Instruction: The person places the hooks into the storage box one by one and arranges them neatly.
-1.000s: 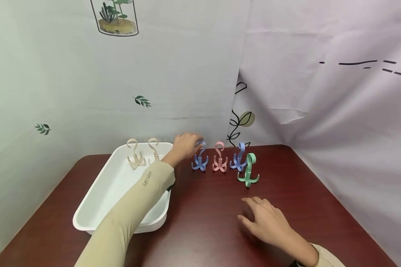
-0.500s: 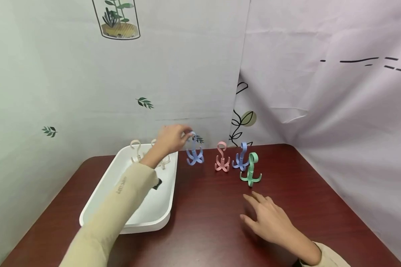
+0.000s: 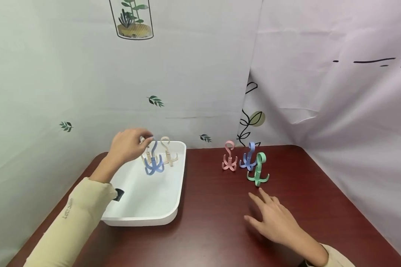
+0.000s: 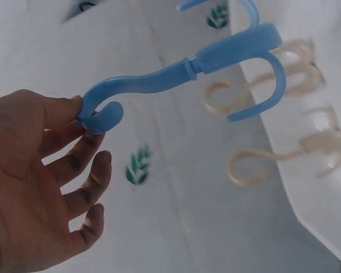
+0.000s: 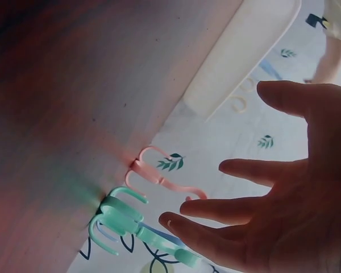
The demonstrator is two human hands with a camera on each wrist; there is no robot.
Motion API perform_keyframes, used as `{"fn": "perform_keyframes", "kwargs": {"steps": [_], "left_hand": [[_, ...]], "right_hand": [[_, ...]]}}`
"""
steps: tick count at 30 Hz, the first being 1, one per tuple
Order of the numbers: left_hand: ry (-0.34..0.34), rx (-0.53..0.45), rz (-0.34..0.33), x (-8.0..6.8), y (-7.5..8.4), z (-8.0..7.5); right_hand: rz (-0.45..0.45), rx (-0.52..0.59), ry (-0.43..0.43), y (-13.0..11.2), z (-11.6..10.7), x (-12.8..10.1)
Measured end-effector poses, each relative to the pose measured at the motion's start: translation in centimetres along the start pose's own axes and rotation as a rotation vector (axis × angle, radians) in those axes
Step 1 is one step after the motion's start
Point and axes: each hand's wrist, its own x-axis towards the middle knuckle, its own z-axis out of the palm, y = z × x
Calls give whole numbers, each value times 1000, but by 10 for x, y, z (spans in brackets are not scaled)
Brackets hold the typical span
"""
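Observation:
My left hand [image 3: 128, 145] pinches a blue multi-prong hook [image 3: 153, 165] by its curved top and holds it over the white tray [image 3: 178, 185]. In the left wrist view, thumb and index finger grip the bend of the blue hook [image 4: 153, 81], while the other fingers hang loosely curled. Two beige hooks stand in the far part of the tray; one beige hook [image 3: 168, 155] shows plainly, the other is partly behind the blue one. My right hand [image 3: 275, 220] is low over the table, fingers spread, holding nothing. Just beyond its fingertips stands a green hook [image 3: 258, 174].
A pink hook [image 3: 230, 161] and a second blue hook [image 3: 248, 160] stand behind the green one, near the back of the dark red table [image 3: 214, 207]. A printed cloth [image 3: 200, 74] hangs directly behind the table's far edge.
My left hand lifted the blue hook off the table beside the pink one and carried it left over the tray. The right hand stays nearly in place, its fingers a little more spread.

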Motion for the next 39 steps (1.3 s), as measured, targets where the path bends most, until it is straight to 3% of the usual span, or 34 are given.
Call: {"fn": "perform_keyframes", "kwargs": {"steps": [7, 13, 18, 27, 30, 33, 36, 39], "left_hand": [[-112, -9, -114, -13, -36, 22], [-160, -4, -154, -19, -58, 36], [-184, -12, -186, -21, -66, 42], [-222, 10, -208, -20, -65, 41], [-210, 55, -225, -19, -62, 40], [-160, 88, -230, -15, -49, 39], [-113, 92, -174, -3, -22, 37], [-102, 71, -61, 14, 17, 37]], "right_hand": [[-3, -1, 5, 3, 1, -4], [-8, -1, -3, 4, 1, -3], [-8, 3, -11, 4, 2, -1], [-5, 4, -12, 2, 2, 1], [1, 10, -27, 1, 2, 2], [7, 11, -42, 0, 2, 2], [13, 6, -46, 1, 1, 2], [18, 8, -39, 1, 1, 1]]}}
